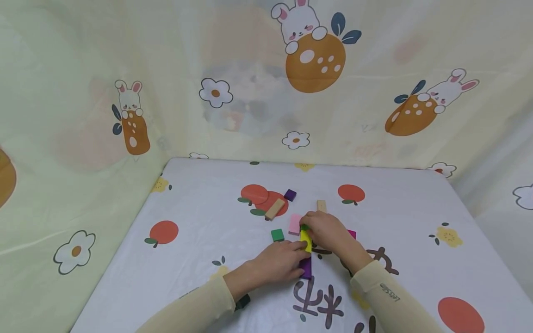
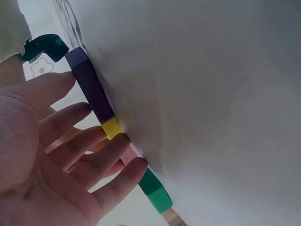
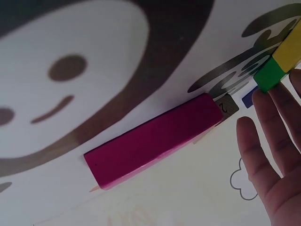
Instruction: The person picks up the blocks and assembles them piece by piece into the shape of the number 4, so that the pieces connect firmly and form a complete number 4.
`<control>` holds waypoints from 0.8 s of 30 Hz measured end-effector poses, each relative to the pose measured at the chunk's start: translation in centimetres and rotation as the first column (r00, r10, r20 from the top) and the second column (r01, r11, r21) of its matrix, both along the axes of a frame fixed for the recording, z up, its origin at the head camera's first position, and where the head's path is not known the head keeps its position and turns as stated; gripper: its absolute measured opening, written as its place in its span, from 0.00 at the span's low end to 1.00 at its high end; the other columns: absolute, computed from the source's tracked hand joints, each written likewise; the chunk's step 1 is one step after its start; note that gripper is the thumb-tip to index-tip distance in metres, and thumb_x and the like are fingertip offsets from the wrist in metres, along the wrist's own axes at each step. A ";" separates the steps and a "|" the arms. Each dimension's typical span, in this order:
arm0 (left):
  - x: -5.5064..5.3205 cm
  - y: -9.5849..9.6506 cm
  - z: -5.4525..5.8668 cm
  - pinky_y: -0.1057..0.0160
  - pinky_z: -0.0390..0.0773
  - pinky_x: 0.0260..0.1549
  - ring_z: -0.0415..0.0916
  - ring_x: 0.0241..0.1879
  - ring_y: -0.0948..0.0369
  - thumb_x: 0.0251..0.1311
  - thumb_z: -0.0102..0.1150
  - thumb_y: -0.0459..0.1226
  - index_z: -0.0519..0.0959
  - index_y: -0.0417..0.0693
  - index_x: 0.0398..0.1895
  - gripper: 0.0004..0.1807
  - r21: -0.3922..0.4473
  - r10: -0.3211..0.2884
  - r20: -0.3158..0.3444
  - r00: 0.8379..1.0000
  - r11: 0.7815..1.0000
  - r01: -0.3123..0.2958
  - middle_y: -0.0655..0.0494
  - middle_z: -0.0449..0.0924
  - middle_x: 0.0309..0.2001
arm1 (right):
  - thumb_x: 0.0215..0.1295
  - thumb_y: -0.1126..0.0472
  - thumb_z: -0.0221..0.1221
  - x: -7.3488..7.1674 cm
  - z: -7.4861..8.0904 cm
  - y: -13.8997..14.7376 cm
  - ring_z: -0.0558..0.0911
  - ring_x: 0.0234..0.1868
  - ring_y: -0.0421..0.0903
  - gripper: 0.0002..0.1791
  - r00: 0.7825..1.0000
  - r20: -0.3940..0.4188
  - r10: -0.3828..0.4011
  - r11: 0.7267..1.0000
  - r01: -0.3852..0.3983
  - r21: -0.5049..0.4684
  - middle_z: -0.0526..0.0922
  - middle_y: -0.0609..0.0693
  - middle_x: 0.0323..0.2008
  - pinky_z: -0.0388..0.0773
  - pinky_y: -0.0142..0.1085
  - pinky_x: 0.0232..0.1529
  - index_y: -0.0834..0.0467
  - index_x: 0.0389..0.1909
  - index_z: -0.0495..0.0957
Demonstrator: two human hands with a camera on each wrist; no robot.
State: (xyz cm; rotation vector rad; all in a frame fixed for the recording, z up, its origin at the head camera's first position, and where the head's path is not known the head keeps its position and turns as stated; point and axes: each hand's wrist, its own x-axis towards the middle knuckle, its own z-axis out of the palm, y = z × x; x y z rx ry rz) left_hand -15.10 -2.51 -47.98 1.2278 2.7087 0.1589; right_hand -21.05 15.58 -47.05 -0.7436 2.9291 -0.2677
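Observation:
A purple block, a yellow block and a small green block lie end to end in a line on the table. My left hand is at the near part of this line, its fairly straight fingers touching the side of the purple and yellow blocks. At the far end my right hand touches the green block with extended fingertips, partly covering it in the head view. Just left of the right hand's fingertips lies a pink block. A green cube sits beyond the left hand.
Farther back lie a wooden block, a dark purple cube and another wooden block. A magenta block is right of the right hand, mostly hidden in the head view. A dark green piece lies by the left forearm.

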 end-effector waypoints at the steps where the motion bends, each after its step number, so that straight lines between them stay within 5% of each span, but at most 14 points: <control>1: 0.0 0.0 0.0 0.62 0.78 0.63 0.78 0.64 0.61 0.69 0.65 0.50 0.79 0.56 0.67 0.26 0.001 0.000 0.003 1.000 1.000 0.000 0.57 0.78 0.68 | 0.64 0.65 0.68 0.0 0.0 0.0 0.83 0.43 0.49 0.13 1.000 0.001 0.003 1.000 -0.003 0.001 0.87 0.52 0.45 0.84 0.48 0.53 0.56 0.49 0.87; 24: -0.3 -0.1 0.2 0.64 0.79 0.60 0.78 0.62 0.61 0.67 0.67 0.50 0.79 0.56 0.67 0.26 0.013 0.014 0.030 0.999 1.000 -0.014 0.58 0.78 0.66 | 0.67 0.61 0.67 -0.2 0.5 -0.1 0.82 0.44 0.48 0.12 0.998 0.069 0.002 1.000 -0.002 -0.003 0.87 0.51 0.46 0.84 0.48 0.54 0.56 0.50 0.86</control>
